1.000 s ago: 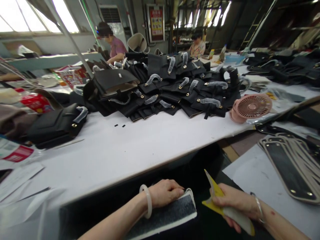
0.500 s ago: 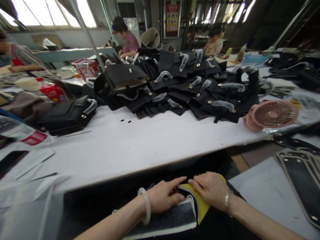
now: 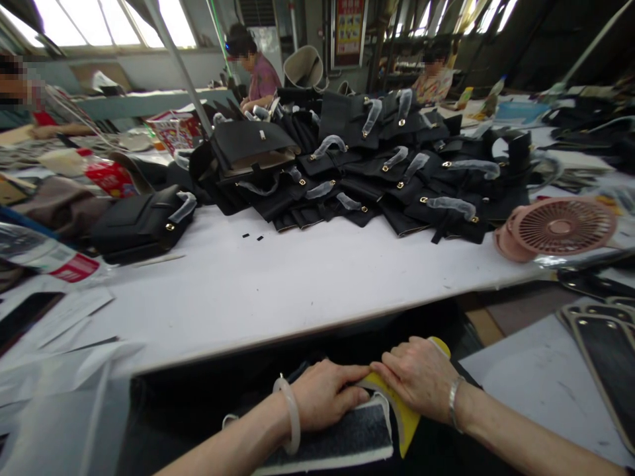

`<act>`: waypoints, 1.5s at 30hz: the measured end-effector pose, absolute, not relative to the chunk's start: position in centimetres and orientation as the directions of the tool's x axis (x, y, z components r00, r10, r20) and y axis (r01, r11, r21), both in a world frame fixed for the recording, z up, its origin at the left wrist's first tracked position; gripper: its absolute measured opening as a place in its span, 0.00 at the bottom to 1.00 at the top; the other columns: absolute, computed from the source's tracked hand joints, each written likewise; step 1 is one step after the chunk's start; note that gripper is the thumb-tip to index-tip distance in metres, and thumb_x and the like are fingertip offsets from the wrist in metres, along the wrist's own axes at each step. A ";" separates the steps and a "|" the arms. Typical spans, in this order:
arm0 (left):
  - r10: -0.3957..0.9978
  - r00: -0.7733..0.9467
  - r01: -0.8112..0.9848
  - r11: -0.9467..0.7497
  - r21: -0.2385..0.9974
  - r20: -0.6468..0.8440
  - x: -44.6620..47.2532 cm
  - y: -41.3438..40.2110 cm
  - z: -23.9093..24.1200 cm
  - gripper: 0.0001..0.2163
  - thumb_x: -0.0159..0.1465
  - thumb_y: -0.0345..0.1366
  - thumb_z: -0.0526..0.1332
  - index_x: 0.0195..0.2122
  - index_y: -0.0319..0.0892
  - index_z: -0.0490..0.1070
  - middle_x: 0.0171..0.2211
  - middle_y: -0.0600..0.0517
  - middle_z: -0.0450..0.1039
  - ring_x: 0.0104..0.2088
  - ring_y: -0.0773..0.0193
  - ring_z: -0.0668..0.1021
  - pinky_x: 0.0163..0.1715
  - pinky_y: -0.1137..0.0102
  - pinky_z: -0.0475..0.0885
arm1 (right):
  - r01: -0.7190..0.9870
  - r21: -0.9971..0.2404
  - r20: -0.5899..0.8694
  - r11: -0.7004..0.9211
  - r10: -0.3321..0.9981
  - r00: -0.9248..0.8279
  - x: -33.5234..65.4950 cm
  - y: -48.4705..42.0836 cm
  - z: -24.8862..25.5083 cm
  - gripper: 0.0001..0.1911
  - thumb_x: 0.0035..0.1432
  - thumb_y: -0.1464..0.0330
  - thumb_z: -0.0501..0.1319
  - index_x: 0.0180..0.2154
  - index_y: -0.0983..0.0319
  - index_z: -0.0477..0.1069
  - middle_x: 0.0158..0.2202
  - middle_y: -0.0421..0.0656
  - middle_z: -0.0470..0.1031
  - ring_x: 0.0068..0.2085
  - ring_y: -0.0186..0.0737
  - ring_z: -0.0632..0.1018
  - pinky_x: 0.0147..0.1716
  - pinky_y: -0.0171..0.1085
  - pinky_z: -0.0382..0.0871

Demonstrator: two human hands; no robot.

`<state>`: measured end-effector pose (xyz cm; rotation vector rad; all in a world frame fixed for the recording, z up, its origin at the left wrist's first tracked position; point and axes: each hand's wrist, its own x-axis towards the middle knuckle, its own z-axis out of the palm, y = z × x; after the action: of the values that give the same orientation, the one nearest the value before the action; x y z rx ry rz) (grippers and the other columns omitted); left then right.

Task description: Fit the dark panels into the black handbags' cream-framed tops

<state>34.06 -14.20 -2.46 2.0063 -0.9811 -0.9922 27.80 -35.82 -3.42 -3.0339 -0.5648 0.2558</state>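
Note:
Below the table's front edge, my left hand (image 3: 325, 395) presses on the top end of a dark grey panel with a white border (image 3: 342, 439). My right hand (image 3: 417, 375) lies beside it, fingers closed on a yellow scraper card (image 3: 403, 416) that rests against the panel's right edge. The fingertips of both hands nearly meet at the panel's upper corner. A pale bangle circles my left wrist and a metal bracelet my right.
A white table (image 3: 278, 284) carries a heap of black bags with wrapped handles (image 3: 377, 165), a single black bag (image 3: 141, 225) at left, papers (image 3: 59, 311) and a pink fan (image 3: 558, 228). Black oval panels (image 3: 608, 344) lie at right. Other people sit at the far benches.
A second ago my right hand held the yellow card apart, at the right. It has moved left with the card up against the panel and my left hand.

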 end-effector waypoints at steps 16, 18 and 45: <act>-0.874 0.414 -0.447 -0.438 0.780 -0.253 33.8 -14.0 -2.6 0.12 0.68 0.39 0.53 0.47 0.49 0.73 0.37 0.54 0.79 0.36 0.60 0.80 0.37 0.72 0.69 | 0.293 -0.005 -0.208 -0.956 0.287 0.935 27.0 -34.8 -3.2 0.25 0.72 0.64 0.42 0.28 0.56 0.73 0.25 0.41 0.78 0.26 0.46 0.78 0.28 0.42 0.43; -0.876 0.415 -0.464 -0.435 0.772 -0.245 33.7 -14.0 -2.6 0.12 0.68 0.39 0.53 0.46 0.49 0.74 0.37 0.54 0.79 0.36 0.60 0.80 0.37 0.72 0.69 | 0.276 0.001 -0.215 -0.961 0.270 0.939 26.9 -34.7 -3.3 0.26 0.72 0.64 0.42 0.29 0.56 0.73 0.25 0.41 0.78 0.26 0.47 0.78 0.28 0.42 0.45; -0.774 0.352 -0.101 -0.591 0.800 -0.527 35.7 -16.2 -3.3 0.13 0.57 0.42 0.63 0.39 0.45 0.83 0.37 0.55 0.82 0.41 0.60 0.80 0.40 0.73 0.71 | -0.099 -0.067 -0.408 -0.993 -0.063 0.911 20.8 -31.9 -3.8 0.33 0.70 0.58 0.32 0.34 0.58 0.74 0.31 0.48 0.80 0.33 0.53 0.81 0.28 0.41 0.51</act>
<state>35.72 -16.20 -3.32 1.9387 -0.7603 -1.2675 20.81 -31.93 -3.77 -2.9866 0.1268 0.6327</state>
